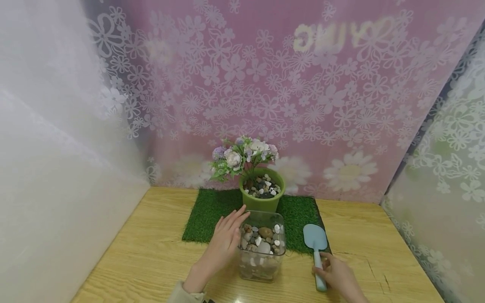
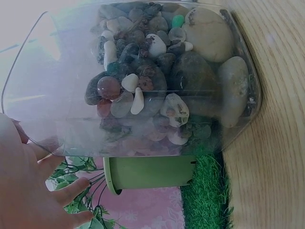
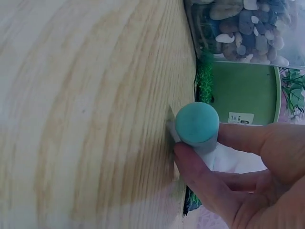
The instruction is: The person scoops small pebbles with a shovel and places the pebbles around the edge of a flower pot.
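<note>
A clear square plastic container (image 1: 261,269) stands on the table, partly filled with mixed pebbles (image 2: 190,76). My left hand (image 1: 224,240) lies against its left side near the rim, fingers extended and spread. My right hand (image 1: 337,273) grips the handle of a light-blue hand trowel (image 1: 315,237) between thumb and fingers. The blade rests flat at the right edge of the green turf mat. In the right wrist view the handle's round teal end (image 3: 197,122) faces the camera, low over the table, and hides most of the trowel.
Behind the container, a green flowerpot (image 1: 261,204) holds pebbles and white and purple flowers (image 1: 242,155). It stands on the artificial turf mat (image 1: 299,223). The wooden table (image 1: 144,261) is bounded by a pink floral curtain (image 1: 242,92) behind and pale side walls.
</note>
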Available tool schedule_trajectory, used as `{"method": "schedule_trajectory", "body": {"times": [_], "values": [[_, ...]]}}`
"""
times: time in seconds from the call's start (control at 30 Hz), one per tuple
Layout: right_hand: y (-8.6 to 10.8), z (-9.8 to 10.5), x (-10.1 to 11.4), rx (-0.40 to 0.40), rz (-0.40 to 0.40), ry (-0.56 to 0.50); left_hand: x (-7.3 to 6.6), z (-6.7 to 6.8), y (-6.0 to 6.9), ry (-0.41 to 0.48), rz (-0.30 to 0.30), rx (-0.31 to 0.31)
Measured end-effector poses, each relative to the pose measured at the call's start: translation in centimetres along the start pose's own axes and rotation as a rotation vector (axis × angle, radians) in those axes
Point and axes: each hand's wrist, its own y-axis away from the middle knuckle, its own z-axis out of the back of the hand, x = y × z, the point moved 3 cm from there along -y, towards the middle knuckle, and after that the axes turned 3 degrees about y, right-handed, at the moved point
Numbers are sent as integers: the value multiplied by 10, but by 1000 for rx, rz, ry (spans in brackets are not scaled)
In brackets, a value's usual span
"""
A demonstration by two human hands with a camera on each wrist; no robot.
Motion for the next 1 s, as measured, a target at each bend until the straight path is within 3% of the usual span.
{"method": "schedule_trajectory", "body": {"times": [0.17,0.47,1.0], "values": [[1,-1,1,12,-3,37,0,-1,2,-3,-5,-7],[1,-1,-2,63,-66,-11,-1,-1,1,-2,-10,-10],[-2,2,-5,56,-29,36,-2,-3,-1,-2,-11,-8]]}}
